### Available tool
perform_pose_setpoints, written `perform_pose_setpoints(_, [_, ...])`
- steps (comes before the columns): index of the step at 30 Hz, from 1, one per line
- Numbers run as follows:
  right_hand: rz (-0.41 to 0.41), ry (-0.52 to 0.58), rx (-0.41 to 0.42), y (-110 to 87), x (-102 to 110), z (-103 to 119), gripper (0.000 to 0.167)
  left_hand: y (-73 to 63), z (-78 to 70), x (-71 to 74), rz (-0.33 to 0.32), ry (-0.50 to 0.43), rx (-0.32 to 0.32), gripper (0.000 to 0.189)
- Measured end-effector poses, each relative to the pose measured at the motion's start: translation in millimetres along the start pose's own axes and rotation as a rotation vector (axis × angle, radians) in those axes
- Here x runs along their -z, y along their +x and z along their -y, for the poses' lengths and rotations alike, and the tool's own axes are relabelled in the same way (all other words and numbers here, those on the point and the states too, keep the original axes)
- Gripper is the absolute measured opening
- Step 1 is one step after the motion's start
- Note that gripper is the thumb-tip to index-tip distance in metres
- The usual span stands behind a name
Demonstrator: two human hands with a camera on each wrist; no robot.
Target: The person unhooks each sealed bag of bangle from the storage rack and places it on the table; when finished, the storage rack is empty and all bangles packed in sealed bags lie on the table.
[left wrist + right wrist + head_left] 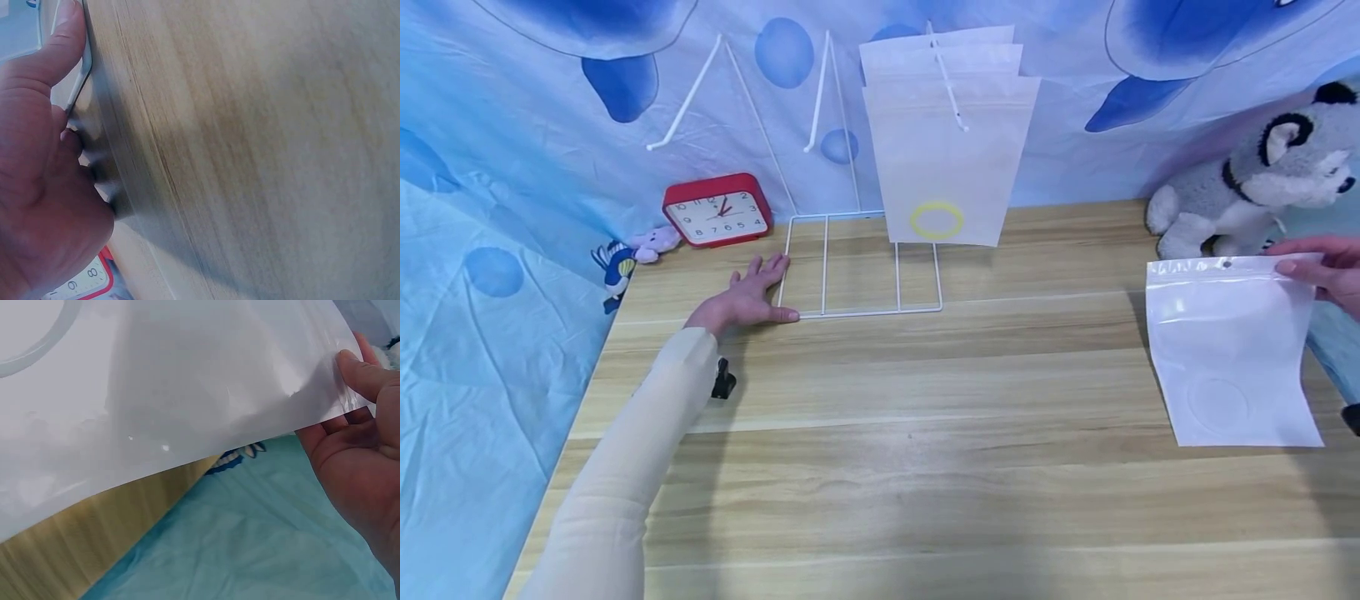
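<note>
With fingers spread, my left hand rests at the left front corner of a white wire display rack; in the left wrist view its thumb lies along the wire. Several white pouches hang on the rack's right hook, the front one marked with a yellow ring. Over at the right, my right hand pinches the top corner of another white zip pouch. That pouch has a hang hole near its top edge and a round outline low on its face. The right hand is partly cut off by the head view's edge.
Two bare hooks rise on the rack's left and middle. A red clock stands behind the left hand, beside small plush toys. A grey plush dog sits at the back right. Blue patterned cloth borders the wooden table.
</note>
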State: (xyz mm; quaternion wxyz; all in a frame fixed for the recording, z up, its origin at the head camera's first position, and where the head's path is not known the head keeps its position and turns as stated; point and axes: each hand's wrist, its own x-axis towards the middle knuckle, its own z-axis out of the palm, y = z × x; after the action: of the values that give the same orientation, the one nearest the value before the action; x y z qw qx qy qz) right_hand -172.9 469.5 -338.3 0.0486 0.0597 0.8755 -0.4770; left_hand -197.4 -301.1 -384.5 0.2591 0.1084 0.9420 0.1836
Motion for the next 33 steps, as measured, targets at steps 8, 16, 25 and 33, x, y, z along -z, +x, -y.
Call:
perform_pose_setpoints(8, [-0.051,-0.238,0.009,-4.1,-16.1,-11.4,0.037,0.1,1.4,-0.1,0.004,-0.011,0.005,0.110])
perform_pose_setpoints(16, [-0.069,-0.433,-0.038,-1.8,-26.8,-9.7,0.034,-1.0,-0.8,0.7,0.001,-0.026,0.005,0.109])
perform_pose_setpoints(25, [-0.086,-0.503,-0.149,1.6,-43.7,-8.0,0.037,-1.8,-1.3,0.1,0.002,-0.030,0.009,0.108])
perform_pose_setpoints(33, [-0.160,-0.622,0.120,7.9,-50.2,-18.4,0.023,-1.9,-1.3,0.2,0.001,-0.035,0.007,0.109])
